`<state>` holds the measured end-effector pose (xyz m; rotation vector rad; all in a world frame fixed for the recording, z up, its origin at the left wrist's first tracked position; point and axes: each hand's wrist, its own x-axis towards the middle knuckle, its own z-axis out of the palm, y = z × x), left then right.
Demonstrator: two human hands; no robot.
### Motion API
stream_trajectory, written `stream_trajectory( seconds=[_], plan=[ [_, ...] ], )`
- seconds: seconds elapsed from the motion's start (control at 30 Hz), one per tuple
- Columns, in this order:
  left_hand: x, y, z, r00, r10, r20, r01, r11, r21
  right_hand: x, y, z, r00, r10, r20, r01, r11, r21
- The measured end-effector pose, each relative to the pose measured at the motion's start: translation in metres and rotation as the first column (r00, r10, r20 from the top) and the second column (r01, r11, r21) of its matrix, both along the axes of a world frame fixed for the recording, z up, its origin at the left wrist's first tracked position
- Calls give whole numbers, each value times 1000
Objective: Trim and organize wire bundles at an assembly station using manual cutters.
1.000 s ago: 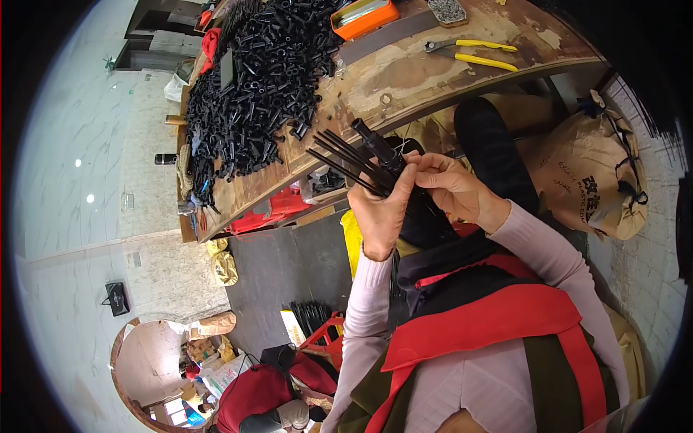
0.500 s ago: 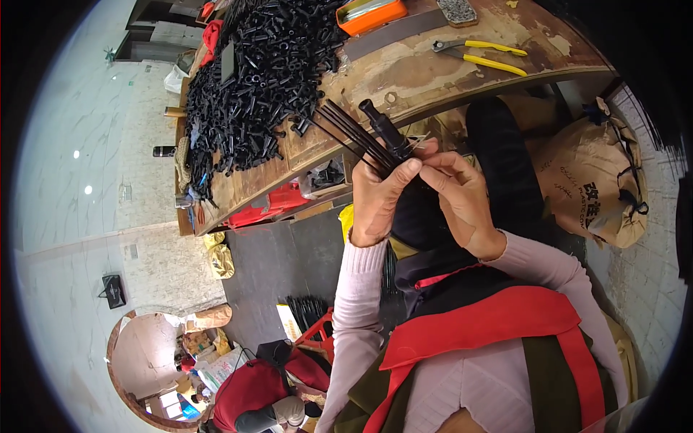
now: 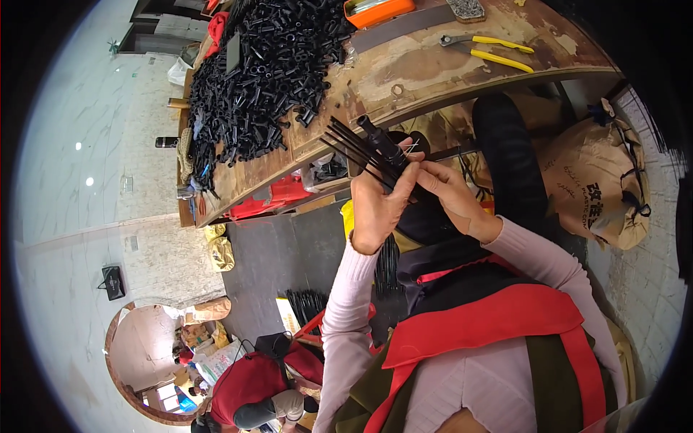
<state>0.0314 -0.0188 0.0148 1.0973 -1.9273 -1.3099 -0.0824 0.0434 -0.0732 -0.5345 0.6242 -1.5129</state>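
My left hand [image 3: 377, 213] is closed around several thin black rods [image 3: 351, 146] and a thicker black tubular fitting [image 3: 381, 141]. The rods fan out toward the upper left, and the fitting lies beside them on their right. Thin pale strands [image 3: 412, 147] stick out by the fitting, above my left thumb. My right hand [image 3: 460, 204] is closed, thumb and fingertips pinched together just right of my left thumb. Whatever lies between those fingertips is too small to make out. Both hands are in front of the bench edge, over my lap.
A large pile of black tubular parts [image 3: 253, 94] covers the left of the wooden bench [image 3: 426, 65]. Yellow-handled pliers [image 3: 502, 54] and an orange box [image 3: 382, 12] lie farther back. A tan sack [image 3: 588, 180] stands at right; a person in red [image 3: 256, 386] bends at lower left.
My right fingers have drawn together beside my left thumb. The rods and fitting sit slightly lower in view, and the rods are more spread. The view has shifted a little.
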Motion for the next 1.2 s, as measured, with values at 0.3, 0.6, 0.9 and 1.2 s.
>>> stream_trajectory(
  seconds=[0.3, 0.6, 0.9, 1.2],
  plan=[
    [-12, 11, 1, 989, 131, -67, -125, 988, 94, -15, 0, 7, 973, 154, 170, -154, 988, -9],
    [-19, -5, -12, 997, -24, -78, 17, 996, -92, -20, -3, 1, 990, 80, 114, -84, 996, 36],
    [-27, -19, -37, 965, -77, -251, 124, 976, 178, -192, -50, 50, -558, -430, -710, 40, 840, -540],
    [-64, -22, -57, 754, 166, -635, 273, 801, 533, -247, -75, 55, 335, -140, -932, 207, 976, -73]
  ],
)
